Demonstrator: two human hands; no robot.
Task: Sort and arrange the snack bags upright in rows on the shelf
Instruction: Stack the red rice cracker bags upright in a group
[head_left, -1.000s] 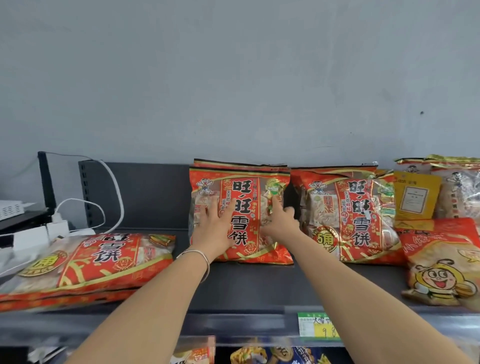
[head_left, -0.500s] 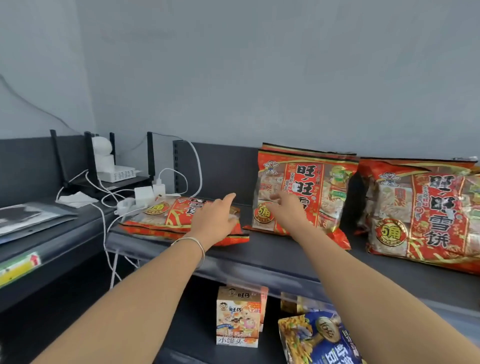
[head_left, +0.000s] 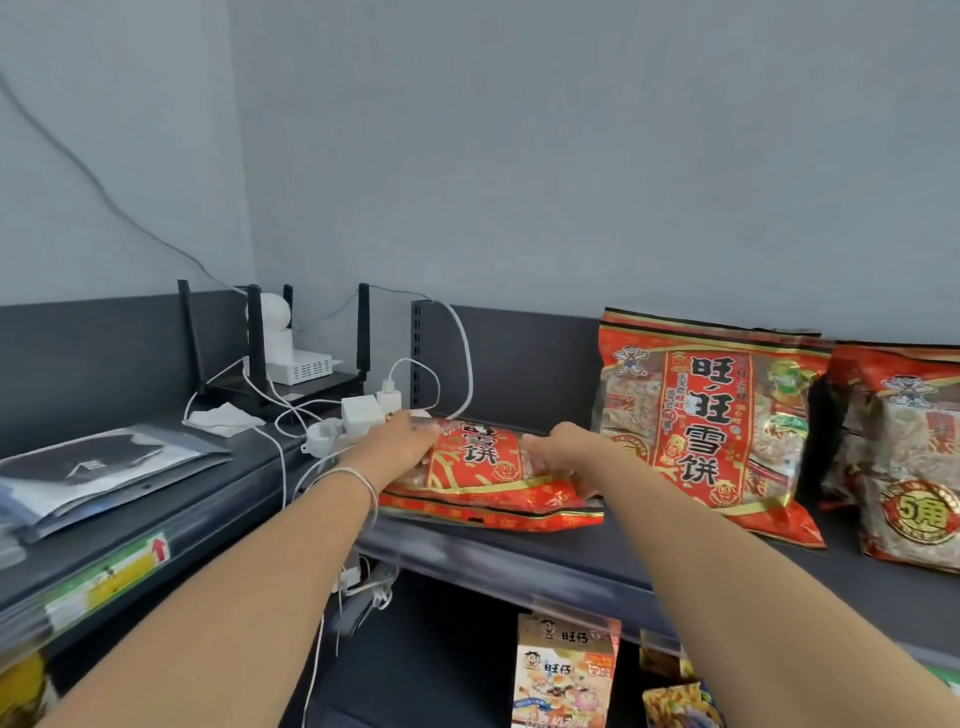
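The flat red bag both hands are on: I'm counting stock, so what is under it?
Under the top bag, a second flat bag shows only its red edge, lying on the dark shelf. Anything further beneath them is covered.

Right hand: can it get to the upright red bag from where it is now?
Probably yes. The right hand grips the right end of the flat bag; the upright red bag stands just to its right, nothing between them. It would have to let go first.
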